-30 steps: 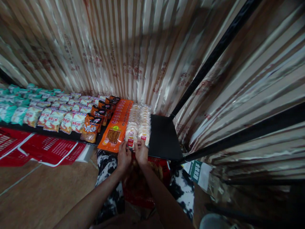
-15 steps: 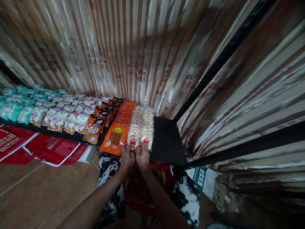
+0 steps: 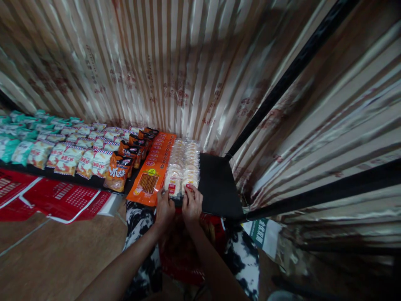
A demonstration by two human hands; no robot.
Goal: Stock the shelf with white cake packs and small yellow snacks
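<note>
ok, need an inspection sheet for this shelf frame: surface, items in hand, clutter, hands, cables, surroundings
Surface: black shelf, right end bare.
Job's things: clear rice cracker packs in two overlapping rows, nearest packs at the front edge.
Clutter: orange snack-stick packs; brown-orange bags; white-red bags; teal bags; red bag on the lap.
Hands: left hand and right hand both touching the front packs; grip unclear.
Cables: nothing seen.
Surroundings: striped shiny curtain; black frame pole; red printed sheets on wooden floor.

Left hand [image 3: 165, 207] and right hand [image 3: 191, 205] side by side, forearms extended forward
</note>
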